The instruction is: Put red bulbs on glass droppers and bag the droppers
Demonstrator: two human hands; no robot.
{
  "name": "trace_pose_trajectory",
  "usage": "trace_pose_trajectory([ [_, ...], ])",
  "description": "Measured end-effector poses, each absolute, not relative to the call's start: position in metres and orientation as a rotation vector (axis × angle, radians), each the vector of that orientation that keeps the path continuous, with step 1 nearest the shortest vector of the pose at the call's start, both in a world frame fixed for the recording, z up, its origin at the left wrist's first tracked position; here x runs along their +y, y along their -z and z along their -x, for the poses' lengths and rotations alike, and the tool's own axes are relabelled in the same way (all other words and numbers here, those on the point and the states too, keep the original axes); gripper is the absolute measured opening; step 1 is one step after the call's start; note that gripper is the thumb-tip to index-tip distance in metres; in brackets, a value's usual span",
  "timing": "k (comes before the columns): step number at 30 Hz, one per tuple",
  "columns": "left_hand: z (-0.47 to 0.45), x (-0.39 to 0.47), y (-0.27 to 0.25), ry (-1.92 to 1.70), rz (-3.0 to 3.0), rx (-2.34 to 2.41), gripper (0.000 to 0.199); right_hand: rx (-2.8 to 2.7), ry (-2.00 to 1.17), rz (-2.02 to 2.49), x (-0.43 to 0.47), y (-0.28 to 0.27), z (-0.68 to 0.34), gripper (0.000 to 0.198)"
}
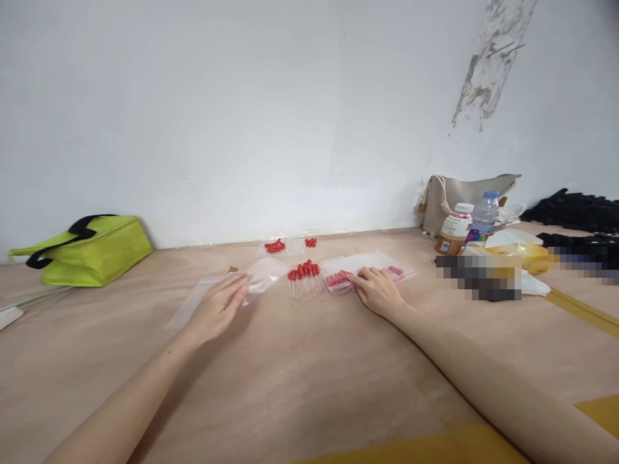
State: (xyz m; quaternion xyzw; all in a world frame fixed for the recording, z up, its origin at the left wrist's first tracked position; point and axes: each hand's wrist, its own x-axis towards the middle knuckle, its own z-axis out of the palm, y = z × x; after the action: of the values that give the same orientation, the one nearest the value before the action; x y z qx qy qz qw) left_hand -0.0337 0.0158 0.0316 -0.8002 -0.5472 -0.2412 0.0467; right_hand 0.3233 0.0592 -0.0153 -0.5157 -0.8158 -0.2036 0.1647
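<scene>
My left hand (220, 306) has its thumb and fingers closed on the edge of a clear plastic bag (265, 274). Right of that bag lies a bunch of glass droppers (304, 277) with red rubber bulbs, bulbs toward the wall. My right hand (377, 291) rests on a row of overlapping zip bags (399, 274), index finger stretched out over them. Red bulbs show through these bags. A flat, clear zip bag (188, 303) lies beneath and left of my left hand. Farther back, loose red bulbs (275, 245) lie on clear plastic.
At the left stands a lime-green bag (97, 251) with black straps. To the right are a drink bottle (454, 229), a clear bottle (486, 209), a beige bag (464, 187), a yellow packet (525, 254) and black cloth (575, 209). A wall (290, 116) rises behind the brown-covered table (290, 380).
</scene>
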Motion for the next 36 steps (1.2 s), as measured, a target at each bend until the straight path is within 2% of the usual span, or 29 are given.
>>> trace_pose_trajectory([
  [5,0.011,-0.005,-0.031,0.326,3.009,-1.29,0.038,-2.264,0.567,1.538,0.055,0.012,-0.325,0.036],
  [8,-0.003,-0.015,-0.023,0.172,3.099,-1.197,0.05,-2.187,0.486,1.493,0.051,0.003,-0.319,0.037],
  [11,-0.014,-0.021,-0.014,0.162,3.112,-1.178,0.056,-2.085,0.32,1.47,0.055,-0.009,-0.302,0.029],
  [16,-0.023,-0.026,-0.006,0.134,3.123,-1.153,0.054,-2.0,-0.237,1.493,0.092,-0.019,-0.256,0.022],
  [22,-0.022,-0.026,-0.006,0.111,3.113,-1.136,0.055,-1.884,-0.419,1.577,0.146,-0.012,-0.221,0.03],
  [30,-0.023,-0.027,-0.006,0.113,3.117,-1.134,0.055,-1.708,-0.74,1.549,0.163,-0.005,-0.213,0.011],
  [36,-0.024,-0.03,-0.004,0.412,3.035,-1.176,0.05,-1.454,-0.916,1.326,0.138,-0.022,-0.242,0.013],
])
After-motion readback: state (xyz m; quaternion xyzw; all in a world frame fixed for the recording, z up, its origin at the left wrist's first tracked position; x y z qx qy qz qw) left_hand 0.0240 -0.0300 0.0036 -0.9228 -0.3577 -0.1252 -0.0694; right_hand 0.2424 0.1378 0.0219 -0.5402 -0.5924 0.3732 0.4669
